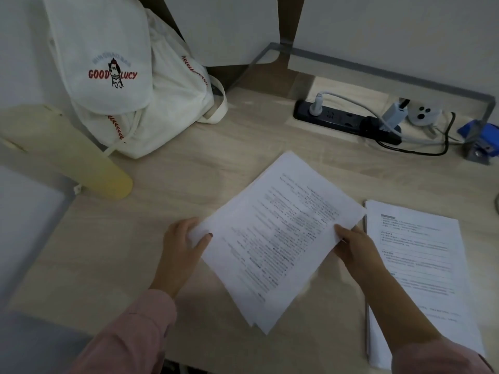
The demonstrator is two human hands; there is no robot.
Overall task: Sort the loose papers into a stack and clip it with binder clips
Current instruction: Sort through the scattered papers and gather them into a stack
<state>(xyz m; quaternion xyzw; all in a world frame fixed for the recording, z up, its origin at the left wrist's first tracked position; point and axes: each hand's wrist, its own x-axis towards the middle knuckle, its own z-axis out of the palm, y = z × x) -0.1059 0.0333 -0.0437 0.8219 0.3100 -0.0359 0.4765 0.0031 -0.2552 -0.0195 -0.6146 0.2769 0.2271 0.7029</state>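
Here, both hands grip one sheaf of papers (272,238). The left hand (186,242) pinches its left corner, thumb on the top sheet and fingers curled beneath. The right hand (353,247) pinches the right edge in the same way. A pink sleeve (129,336) covers the left forearm.

A second stack of papers (421,265) lies flat on the bench (189,171) just right of the sheaf, partly hidden by the right forearm. Farther back stand a white backpack (135,90) printed "GOOD LUCY", a pale yellow object (67,157) beside it, a black power strip (345,121) with plugs and cables, and a blue object (480,139) at the far right.

The sheaf sits diagonally over the middle of the bench. Its printed lines are blurred and its lower edges are fanned unevenly. I cannot tell whether it rests on the bench or is lifted clear.
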